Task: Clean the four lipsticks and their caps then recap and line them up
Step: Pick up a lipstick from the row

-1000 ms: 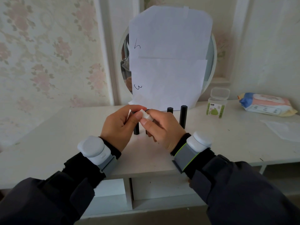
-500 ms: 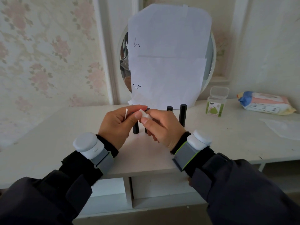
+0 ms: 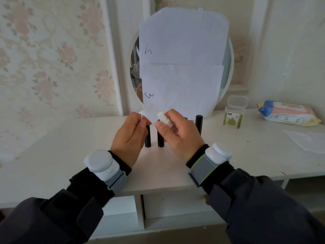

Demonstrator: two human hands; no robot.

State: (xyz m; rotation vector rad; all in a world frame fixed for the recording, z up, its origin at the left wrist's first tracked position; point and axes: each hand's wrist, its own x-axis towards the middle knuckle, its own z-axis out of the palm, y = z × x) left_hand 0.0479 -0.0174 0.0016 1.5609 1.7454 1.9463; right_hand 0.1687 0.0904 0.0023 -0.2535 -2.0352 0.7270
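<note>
- Floral-papered wall behind a smooth white bench [image 3: 70,155]; a round mirror [image 3: 226,71] stands on it, mostly covered by taped white paper sheets [image 3: 182,64].
- Black, faceted lipsticks stand upright on the bench near the mirror – one [image 3: 147,136], a second [image 3: 160,140] just beside it, a third [image 3: 199,124] farther right; a fourth top shows behind the right hand, largely hidden.
- Right hand [image 3: 177,136]: grip clenched around a small wad of white tissue [image 3: 164,118], pinched by thumb and fingers above the lipsticks.
- Left hand [image 3: 130,136]: fingers curled, pinching a thin white scrap [image 3: 141,117] – material unclear.
- Clear plastic box [image 3: 234,112] and a soft wipes pack [image 3: 286,114] lie at right.
</note>
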